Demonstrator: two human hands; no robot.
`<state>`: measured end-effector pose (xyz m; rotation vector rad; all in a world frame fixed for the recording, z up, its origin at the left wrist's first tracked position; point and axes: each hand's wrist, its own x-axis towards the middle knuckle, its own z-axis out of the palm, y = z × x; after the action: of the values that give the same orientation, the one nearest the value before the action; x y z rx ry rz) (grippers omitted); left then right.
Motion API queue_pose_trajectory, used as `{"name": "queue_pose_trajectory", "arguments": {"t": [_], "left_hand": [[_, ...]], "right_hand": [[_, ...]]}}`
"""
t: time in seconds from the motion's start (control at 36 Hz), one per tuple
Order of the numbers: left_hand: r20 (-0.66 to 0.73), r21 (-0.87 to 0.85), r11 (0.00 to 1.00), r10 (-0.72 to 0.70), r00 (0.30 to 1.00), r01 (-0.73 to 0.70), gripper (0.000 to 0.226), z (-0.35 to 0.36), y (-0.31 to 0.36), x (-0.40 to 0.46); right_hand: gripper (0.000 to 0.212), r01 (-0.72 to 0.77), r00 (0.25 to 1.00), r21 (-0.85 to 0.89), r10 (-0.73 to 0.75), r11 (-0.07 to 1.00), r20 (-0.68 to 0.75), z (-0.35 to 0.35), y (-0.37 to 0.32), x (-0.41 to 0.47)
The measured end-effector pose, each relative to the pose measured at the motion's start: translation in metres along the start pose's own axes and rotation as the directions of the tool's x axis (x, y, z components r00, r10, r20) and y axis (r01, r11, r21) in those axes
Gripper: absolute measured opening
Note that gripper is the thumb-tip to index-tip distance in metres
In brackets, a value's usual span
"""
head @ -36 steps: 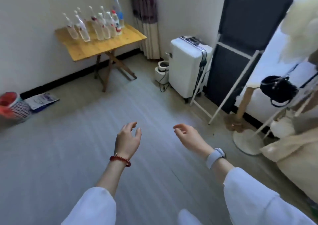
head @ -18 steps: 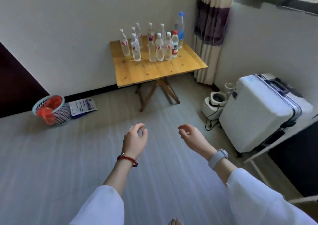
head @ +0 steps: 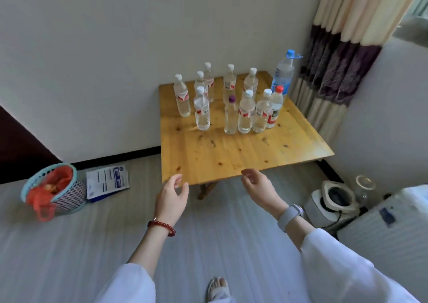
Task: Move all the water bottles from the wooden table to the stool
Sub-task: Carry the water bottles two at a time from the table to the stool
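While bottles [head: 231, 103] stand beyond, left grip [head: 171, 198] empty, right grip [head: 259, 187] empty, fingers relaxed.

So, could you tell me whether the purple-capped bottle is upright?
Upright: the purple-capped bottle stands on its base on the wooden table, cap on top.

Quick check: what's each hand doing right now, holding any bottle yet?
Left hand: open, fingers loosely curled, holding nothing.
Right hand: open, holding nothing, near the front edge of the square wooden table.
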<state>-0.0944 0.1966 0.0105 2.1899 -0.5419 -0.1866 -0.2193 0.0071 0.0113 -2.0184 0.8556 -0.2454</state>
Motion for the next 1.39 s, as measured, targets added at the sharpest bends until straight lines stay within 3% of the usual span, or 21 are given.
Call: {"name": "queue_pose_trajectory", "arguments": {"t": [0.22, 0.36, 0.47, 0.61, 0.72, 0.97, 1.14, 1.25, 1.39], "left_hand": [[0.033, -0.042, 0.998, 0.042, 0.999, -0.040, 0.045, 0.048, 0.036, 0.175], [0.026, -0.059, 0.997, 0.049, 0.998, -0.047, 0.064, 0.085, 0.046, 0.277], [-0.034, -0.117, 0.993, 0.028, 0.999, -0.032, 0.080, 0.116, 0.044, 0.344], [-0.009, -0.060, 0.998, -0.022, 1.000, 0.022, 0.097, 0.155, 0.028, 0.415], [-0.006, -0.094, 0.993, 0.075, 0.997, -0.075, 0.094, 0.164, 0.016, 0.429], [0.080, -0.047, 0.969, 0.247, 0.966, -0.244, 0.091, 0.182, 0.006, 0.467], [0.119, -0.165, 0.957, 0.259, 0.959, -0.238, 0.095, 0.167, 0.010, 0.479], [0.122, -0.242, 0.922, 0.338, 0.933, -0.303, 0.092, 0.143, 0.029, 0.480], [0.000, -0.323, 0.880, 0.369, 0.929, -0.349, 0.083, 0.118, 0.070, 0.480]], "right_hand": [[0.035, 0.026, 0.983, 0.027, -0.021, 0.999, -0.183, -0.034, -0.030, 0.163], [0.048, 0.117, 0.947, -0.092, -0.139, 0.989, -0.290, -0.052, -0.034, 0.264], [0.064, 0.141, 0.947, -0.160, -0.180, 0.977, -0.266, -0.052, -0.018, 0.335], [0.074, 0.154, 0.957, -0.261, -0.210, 0.953, -0.201, -0.036, 0.003, 0.390], [0.079, 0.184, 0.939, -0.365, -0.273, 0.913, -0.208, -0.032, 0.008, 0.394], [0.090, 0.261, 0.929, -0.344, -0.331, 0.902, -0.164, -0.028, 0.012, 0.430], [0.091, 0.146, 0.960, -0.332, -0.214, 0.932, -0.178, -0.034, 0.001, 0.435], [0.088, 0.083, 0.942, -0.252, -0.158, 0.964, -0.295, -0.043, -0.015, 0.417], [0.086, 0.027, 0.876, -0.054, -0.049, 0.998, -0.480, -0.074, -0.049, 0.393]]}}
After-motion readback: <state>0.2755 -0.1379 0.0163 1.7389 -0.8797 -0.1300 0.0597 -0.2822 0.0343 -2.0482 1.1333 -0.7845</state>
